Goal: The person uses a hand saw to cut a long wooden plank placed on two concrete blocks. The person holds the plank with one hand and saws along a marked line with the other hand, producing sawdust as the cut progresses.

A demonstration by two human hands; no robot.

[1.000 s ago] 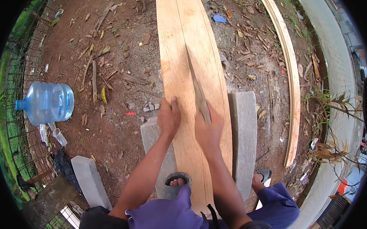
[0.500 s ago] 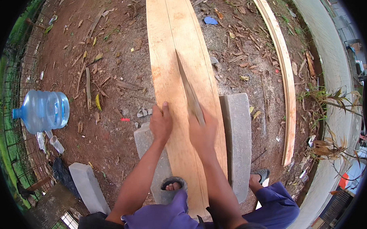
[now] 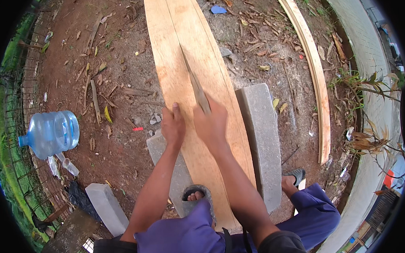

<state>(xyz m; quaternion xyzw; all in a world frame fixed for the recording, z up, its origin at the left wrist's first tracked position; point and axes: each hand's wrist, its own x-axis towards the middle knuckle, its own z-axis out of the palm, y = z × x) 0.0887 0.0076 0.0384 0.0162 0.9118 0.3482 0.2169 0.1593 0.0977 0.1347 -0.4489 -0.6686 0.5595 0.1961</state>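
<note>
A long pale wooden board (image 3: 195,35) lies lengthwise before me, with a dark lengthwise line or cut running up from the saw. My right hand (image 3: 210,126) is closed round the handle end of a handsaw (image 3: 195,84); the handle itself is hidden in my fist. The blade points away from me, standing on edge at the line. At the board's left edge my left hand (image 3: 173,127) grips the wood, thumb on top. My sandalled left foot (image 3: 196,196) rests on the near end of the board or the block beside it; I cannot tell which.
Grey concrete blocks (image 3: 262,146) lie beneath and beside the board, and another block (image 3: 106,205) stands at the left. A clear blue water jug (image 3: 53,134) lies near the wire fence. Narrow planks (image 3: 314,69) lie at the right, alongside a pale low wall (image 3: 364,45).
My right hand has drawn the saw back toward me, and less blade shows ahead of it. The view has shifted slightly. My left hand keeps its hold on the board's edge.
</note>
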